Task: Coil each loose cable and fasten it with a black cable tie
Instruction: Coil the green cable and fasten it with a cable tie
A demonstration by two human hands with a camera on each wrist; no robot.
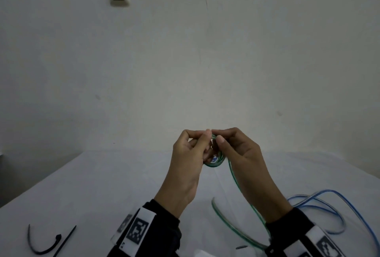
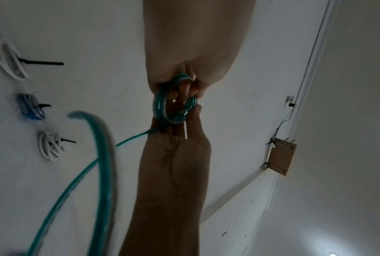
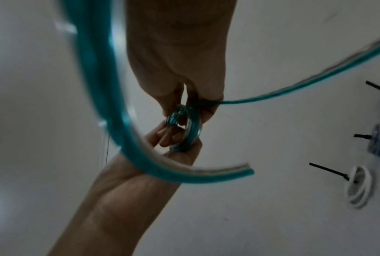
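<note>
A small coil of green cable (image 1: 214,161) is held up above the white table (image 1: 102,184) between both hands. My left hand (image 1: 197,143) pinches the coil's top and left side, several fingers through the loop. My right hand (image 1: 228,143) pinches the top from the right. The uncoiled length of green cable (image 1: 238,187) trails down under the right wrist to a free end (image 1: 213,201). In the left wrist view the coil (image 2: 162,107) sits between the left hand (image 2: 184,43) and right hand (image 2: 176,155). The right wrist view shows the coil (image 3: 191,129) likewise.
A loose blue cable (image 1: 320,201) sprawls on the table at the right. Two black cable ties (image 1: 39,244) lie at the front left, one curved, one straight. Three tied coils lie farther off: a white coil (image 2: 7,55), a blue coil (image 2: 30,107), another white coil (image 2: 50,145).
</note>
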